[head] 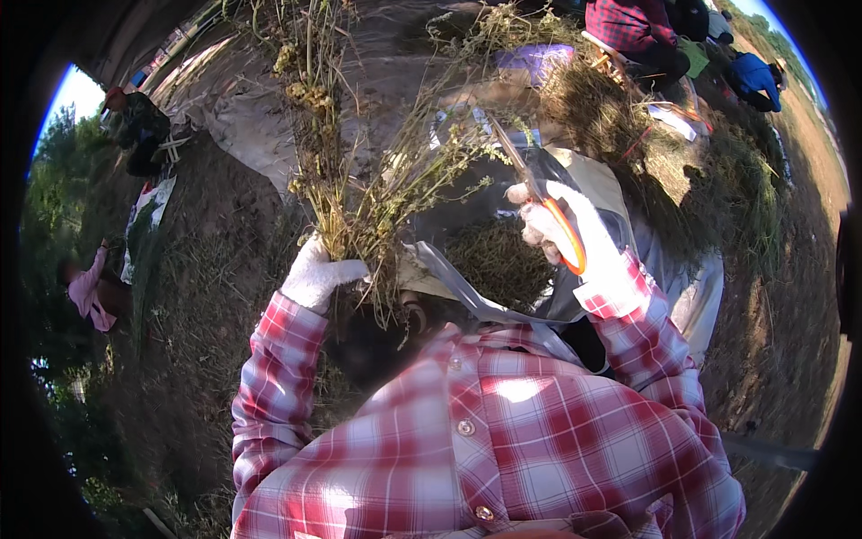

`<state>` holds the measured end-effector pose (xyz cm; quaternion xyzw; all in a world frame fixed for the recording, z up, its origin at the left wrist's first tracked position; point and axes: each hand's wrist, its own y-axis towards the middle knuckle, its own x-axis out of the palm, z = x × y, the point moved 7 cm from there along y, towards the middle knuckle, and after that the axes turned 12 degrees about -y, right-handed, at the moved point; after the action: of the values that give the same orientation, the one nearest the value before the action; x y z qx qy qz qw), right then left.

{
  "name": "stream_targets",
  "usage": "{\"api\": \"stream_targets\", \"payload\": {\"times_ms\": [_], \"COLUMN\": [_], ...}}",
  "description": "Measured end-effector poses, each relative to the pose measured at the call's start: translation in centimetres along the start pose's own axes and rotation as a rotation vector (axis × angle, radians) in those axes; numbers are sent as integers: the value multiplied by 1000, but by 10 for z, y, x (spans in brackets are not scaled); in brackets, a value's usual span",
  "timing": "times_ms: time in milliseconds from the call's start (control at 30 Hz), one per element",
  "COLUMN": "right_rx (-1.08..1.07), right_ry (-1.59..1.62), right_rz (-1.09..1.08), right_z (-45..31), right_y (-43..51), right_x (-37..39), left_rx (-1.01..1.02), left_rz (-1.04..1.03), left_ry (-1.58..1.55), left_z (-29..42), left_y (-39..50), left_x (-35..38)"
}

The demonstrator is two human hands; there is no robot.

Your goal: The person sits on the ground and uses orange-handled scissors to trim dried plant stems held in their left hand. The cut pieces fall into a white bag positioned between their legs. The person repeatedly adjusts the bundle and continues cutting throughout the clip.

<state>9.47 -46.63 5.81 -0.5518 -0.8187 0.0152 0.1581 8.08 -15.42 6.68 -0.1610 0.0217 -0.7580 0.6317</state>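
My left hand (316, 273), in a white glove, grips a bundle of dried plant stems (350, 226) by the lower ends. The stems fan out upward, with yellowish seed heads on the left part and greener sprigs leaning right. My right hand (555, 219), also gloved in white, holds scissors with orange handles (567, 236). Their blades point up and to the left, beside the green sprigs; whether they are parted is hard to tell. Below and between my hands lies a dark plastic sheet or bag (465, 286) with a heap of cut plant bits (498, 263) in it.
Large piles of dry plants (714, 195) lie to the right. A purple bag or cloth (535, 62) is at the far side. A person in a checked shirt (630, 27) sits at upper right, another in blue (754, 77) beyond. Two people (138, 128) are at left.
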Motion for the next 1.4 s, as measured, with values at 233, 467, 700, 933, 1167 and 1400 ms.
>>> {"api": "stream_targets", "payload": {"times_ms": [233,467,700,933,1167,1400], "right_rx": [-76,-216,-326,-680,-618,34], "right_ry": [-213,-199,-729,-1062,-936,35], "right_rz": [276,187,345,633,550,235], "right_z": [-8,0,12,-14,-22,52], "right_y": [-20,-40,-29,-18,-25,-32], "right_x": [-1,7,-11,-17,-10,6], "left_rx": [-3,51,-6,-31,-16,14], "left_rz": [48,42,-75,-95,-95,-47], "left_ry": [-23,-77,-194,-263,-273,-214], "left_z": [-5,-6,-7,-3,-8,1], "left_y": [3,6,4,2,4,4], "left_x": [-10,-16,-8,1,-7,3]}}
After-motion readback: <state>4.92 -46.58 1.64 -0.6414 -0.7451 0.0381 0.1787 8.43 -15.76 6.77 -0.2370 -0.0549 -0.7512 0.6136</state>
